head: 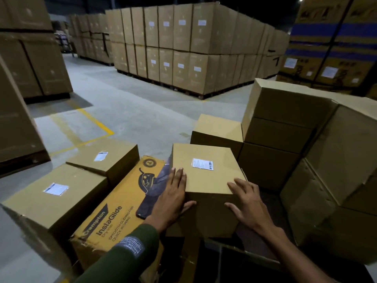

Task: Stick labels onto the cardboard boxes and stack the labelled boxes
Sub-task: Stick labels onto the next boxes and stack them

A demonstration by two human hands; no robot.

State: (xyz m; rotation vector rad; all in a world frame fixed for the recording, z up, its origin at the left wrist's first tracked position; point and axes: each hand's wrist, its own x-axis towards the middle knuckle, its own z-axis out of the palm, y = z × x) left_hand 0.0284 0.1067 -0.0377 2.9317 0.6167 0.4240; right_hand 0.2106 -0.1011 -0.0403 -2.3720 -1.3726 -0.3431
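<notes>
Two hands are on one small cardboard box (206,180) near the middle of the scene, and it already has a white label (203,164) stuck on its top face. Left hand (173,196) lies flat against the box's left side, fingers straight and pointing away, thumb hooked round the near face. Right hand (246,203) is spread over the near right corner, fingers relaxed, not really curled. Just left of it sits a yellow printed carton (114,213) with a dark phone-like thing (152,198) lying on it. Further left, two more labelled boxes (55,199), one behind the other. On the right, a stack of plain boxes (285,127) rises, with pallet loads (183,48) far behind.
</notes>
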